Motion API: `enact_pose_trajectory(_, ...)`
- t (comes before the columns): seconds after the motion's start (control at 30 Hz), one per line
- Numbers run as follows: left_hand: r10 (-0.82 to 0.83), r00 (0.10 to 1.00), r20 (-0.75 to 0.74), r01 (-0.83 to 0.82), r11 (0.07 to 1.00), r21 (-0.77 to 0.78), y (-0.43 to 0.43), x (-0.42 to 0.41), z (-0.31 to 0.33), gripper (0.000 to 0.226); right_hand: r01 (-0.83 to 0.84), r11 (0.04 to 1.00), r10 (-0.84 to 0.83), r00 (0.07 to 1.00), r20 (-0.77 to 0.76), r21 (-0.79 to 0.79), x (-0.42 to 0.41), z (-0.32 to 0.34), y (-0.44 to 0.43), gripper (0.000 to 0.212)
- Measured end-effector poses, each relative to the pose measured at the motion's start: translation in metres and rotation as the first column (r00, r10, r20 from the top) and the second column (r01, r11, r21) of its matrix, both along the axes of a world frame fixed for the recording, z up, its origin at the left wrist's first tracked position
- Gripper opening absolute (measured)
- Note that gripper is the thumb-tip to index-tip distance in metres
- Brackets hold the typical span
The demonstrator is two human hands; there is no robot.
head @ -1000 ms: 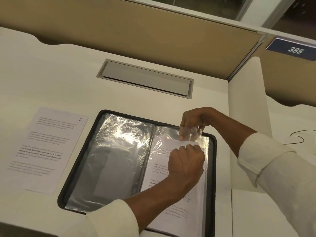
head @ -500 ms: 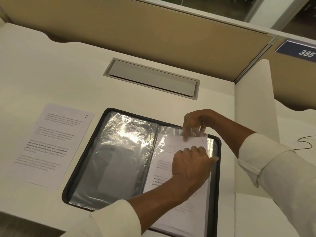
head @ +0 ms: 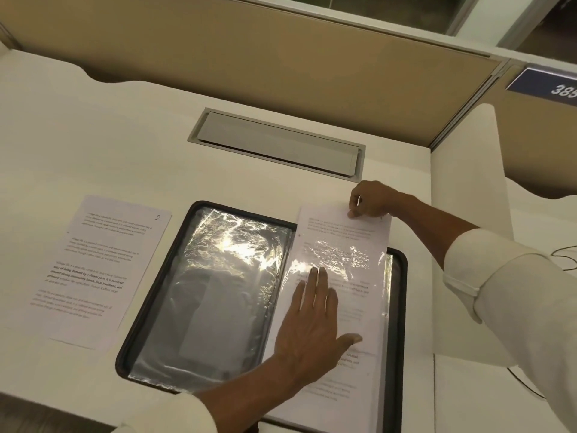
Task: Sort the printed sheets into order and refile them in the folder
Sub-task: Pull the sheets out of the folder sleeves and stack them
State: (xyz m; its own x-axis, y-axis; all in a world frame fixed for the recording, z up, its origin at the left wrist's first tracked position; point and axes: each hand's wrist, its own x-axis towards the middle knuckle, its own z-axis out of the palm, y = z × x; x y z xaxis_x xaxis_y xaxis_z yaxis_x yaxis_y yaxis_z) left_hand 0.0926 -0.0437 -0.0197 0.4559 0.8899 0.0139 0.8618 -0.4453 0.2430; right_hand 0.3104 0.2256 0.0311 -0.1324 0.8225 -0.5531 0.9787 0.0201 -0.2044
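Note:
A black-edged folder [head: 150,310] lies open on the white desk, its clear plastic sleeves shining. On its right page a printed sheet [head: 340,232] sticks out past the top of a sleeve, over the folder's far edge. My right hand [head: 371,200] pinches the sheet's top right corner. My left hand [head: 312,320] lies flat with straight fingers on the sleeve over the lower part of that sheet. Another printed sheet [head: 100,270], marked 2, lies on the desk left of the folder.
A grey cable hatch [head: 278,143] is set in the desk behind the folder. A tan partition [head: 249,48] stands at the back and a white divider [head: 468,195] on the right. A dark cable [head: 565,254] lies on the neighbouring desk.
The sheet has slid up out of the right sleeve, drawn away from me by my right hand. My left hand went from curled on the sheet to flat on the sleeve.

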Motion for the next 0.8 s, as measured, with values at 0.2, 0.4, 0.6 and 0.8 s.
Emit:
enact_pose_trajectory(0.2, -0.149, 0.986, -0.074, 0.137, 0.98, -0.143, -0.016, -0.014, -0.022, 0.111, 0.184, 0.947, -0.197, 0.98, 0.024, 0.263, 0.01, 0.01, 0.017, 0.018)
enact_pose_trajectory(0.4, -0.164, 0.977, -0.136, 0.144, 0.979, -0.148, -0.018, -0.013, -0.027, 0.112, 0.234, 0.811, -0.283, 0.959, 0.009, 0.536, 0.028, 0.049, 0.035, 0.004)
enact_pose_trajectory(0.6, -0.205, 0.967, -0.15, 0.169, 0.961, -0.219, -0.016, -0.011, -0.026, 0.112, 0.208, 0.666, -0.167, 0.978, -0.129, 0.716, 0.044, 0.095, 0.042, 0.011)
enact_pose_trajectory(0.8, -0.182, 0.978, -0.106, 0.152, 0.957, -0.249, -0.014, -0.013, -0.02, 0.109, 0.111, 0.507, 0.097, 0.978, -0.185, 0.855, 0.028, 0.139, 0.013, 0.013)
